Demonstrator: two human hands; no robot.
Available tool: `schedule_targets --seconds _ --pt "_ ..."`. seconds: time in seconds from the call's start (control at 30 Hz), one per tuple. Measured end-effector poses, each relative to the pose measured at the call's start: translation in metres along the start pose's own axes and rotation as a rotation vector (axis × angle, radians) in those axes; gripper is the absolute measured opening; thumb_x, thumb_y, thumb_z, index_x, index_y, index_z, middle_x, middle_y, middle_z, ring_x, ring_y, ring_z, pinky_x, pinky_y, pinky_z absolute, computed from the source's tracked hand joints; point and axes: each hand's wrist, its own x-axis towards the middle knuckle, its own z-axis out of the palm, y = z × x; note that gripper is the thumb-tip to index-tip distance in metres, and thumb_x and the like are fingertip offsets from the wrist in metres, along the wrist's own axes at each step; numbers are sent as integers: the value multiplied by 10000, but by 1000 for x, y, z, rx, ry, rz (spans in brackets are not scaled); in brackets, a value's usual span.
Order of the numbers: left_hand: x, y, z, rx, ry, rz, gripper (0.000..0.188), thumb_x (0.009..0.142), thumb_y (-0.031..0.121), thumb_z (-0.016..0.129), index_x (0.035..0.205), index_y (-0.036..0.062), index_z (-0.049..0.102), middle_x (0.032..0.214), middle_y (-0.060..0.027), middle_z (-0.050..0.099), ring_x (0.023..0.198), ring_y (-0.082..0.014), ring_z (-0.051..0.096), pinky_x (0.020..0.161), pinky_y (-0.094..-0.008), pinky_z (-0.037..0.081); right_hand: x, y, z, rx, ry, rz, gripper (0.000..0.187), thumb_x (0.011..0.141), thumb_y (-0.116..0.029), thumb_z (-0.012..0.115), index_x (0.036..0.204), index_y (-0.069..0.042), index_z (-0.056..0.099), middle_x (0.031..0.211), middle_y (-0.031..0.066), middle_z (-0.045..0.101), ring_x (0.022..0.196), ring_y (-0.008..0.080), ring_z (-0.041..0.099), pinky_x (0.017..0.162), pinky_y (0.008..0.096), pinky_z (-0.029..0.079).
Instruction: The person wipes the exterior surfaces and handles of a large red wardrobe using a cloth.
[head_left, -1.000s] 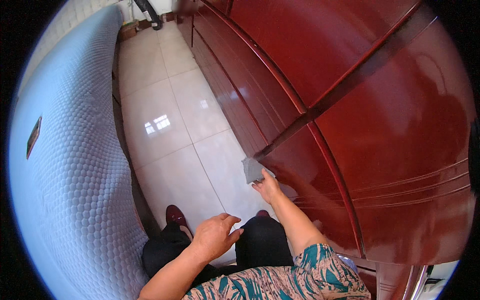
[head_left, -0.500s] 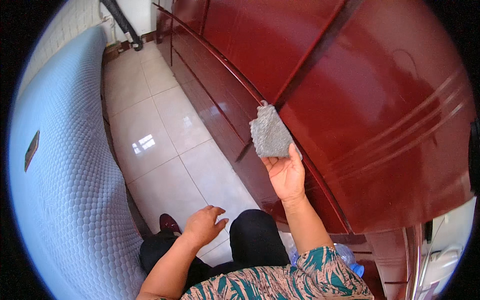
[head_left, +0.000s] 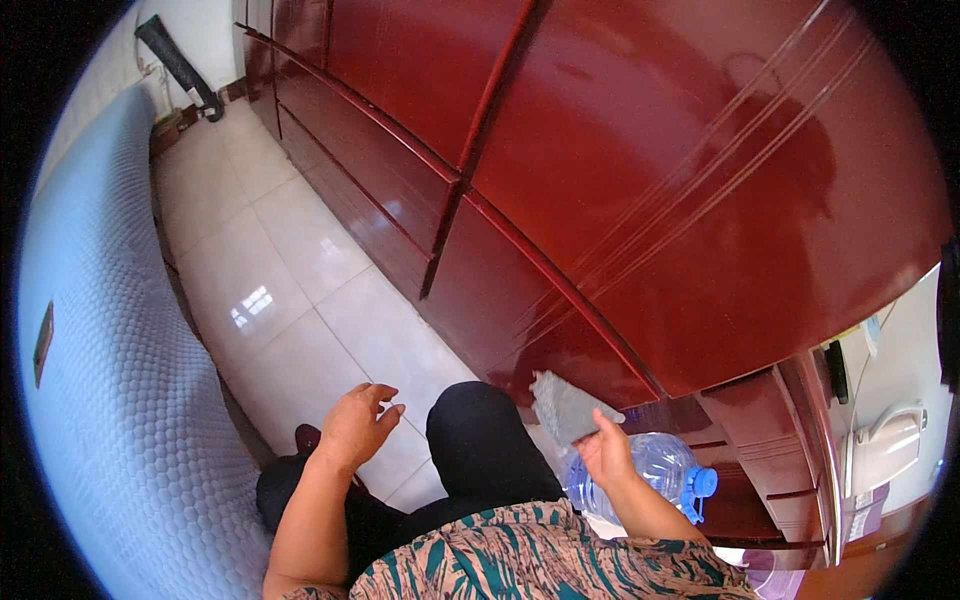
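My right hand (head_left: 606,455) grips a folded grey cloth (head_left: 566,408) by one edge, thumb on top. The cloth hangs beside the lower right part of a glossy dark red cabinet (head_left: 640,210); I cannot tell whether it touches the panel. Just right of that hand lies a large clear plastic bottle (head_left: 655,460) with a blue cap. My left hand (head_left: 358,425) is held over the floor left of my knee, empty, its fingers loosely bent and apart.
A bed or mattress with a pale blue quilted cover (head_left: 130,350) runs along the left. Between it and the cabinet is a floor of light tiles (head_left: 290,270). A black tube-like object (head_left: 180,68) leans by the far wall. A white jug-like container (head_left: 888,445) stands at the right.
My right hand has brought the grey cloth down and toward me, off the cabinet's ledge to beside the bottle. The view has shifted right. My left hand remains empty.
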Motion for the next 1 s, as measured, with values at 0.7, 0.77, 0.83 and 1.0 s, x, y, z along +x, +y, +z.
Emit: schedule_targets --seconds 0.7,0.77,0.83,1.0 --pt "-6 -7 1 68 -74 -17 324 857 283 621 1083 53 660 1030 -156 652 885 -309 639 796 -399 504 52 -48 52 -2491 -140 -1360 509 860 -149 451 1349 -5 453 1402 84 450 1257 185 438 1118 337 176" --pt "-8 -10 2 79 -98 -52 337 869 294 612 1110 61 647 1055 -152 645 923 -314 635 817 -401 503 73 -36 72 -2435 -129 -1394 516 869 -152 448 1373 -41 428 1409 81 442 1273 185 424 1115 340 179" --pt "-8 -12 1 79 -105 -43 338 872 297 609 1113 62 645 1067 -152 642 941 -319 632 828 -401 502 92 -29 90 -2432 -135 -1392 510 874 -153 447 1379 -86 432 1438 79 405 1307 192 386 1124 347 159" --pt "-6 -10 3 115 -140 -31 338 879 295 598 1123 64 633 1084 -157 637 966 -336 620 842 -409 498 135 -10 126 -2558 -201 -1433 504 882 -181 440 1378 -92 440 1475 77 357 1367 193 311 1148 352 89"
